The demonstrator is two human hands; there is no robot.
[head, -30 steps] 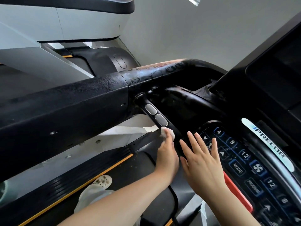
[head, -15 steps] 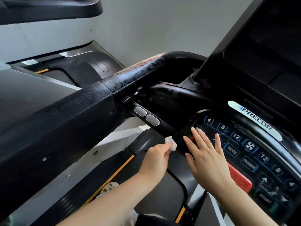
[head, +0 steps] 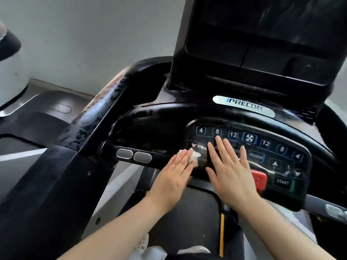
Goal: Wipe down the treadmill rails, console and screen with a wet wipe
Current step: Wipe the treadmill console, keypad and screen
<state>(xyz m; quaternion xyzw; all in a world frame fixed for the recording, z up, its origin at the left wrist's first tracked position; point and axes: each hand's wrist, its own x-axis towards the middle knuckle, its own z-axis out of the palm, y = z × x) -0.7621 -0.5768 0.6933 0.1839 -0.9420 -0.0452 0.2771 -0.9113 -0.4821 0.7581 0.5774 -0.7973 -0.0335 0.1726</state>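
Pressing the wipe point(head: 192, 157) flat-fingered, the left hand point(head: 173, 177) risks triggering keys point(head: 256, 156) under the right hand's point(head: 230, 172) spread fingers.

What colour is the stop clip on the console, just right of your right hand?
Red. The stop clip shows clearly in the head view, beside the right hand.

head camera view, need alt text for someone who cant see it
A person's left hand presses a white wet wipe flat against the left edge of a black treadmill console, while the right hand lies open on the keypad beside it. The dark screen stands above.
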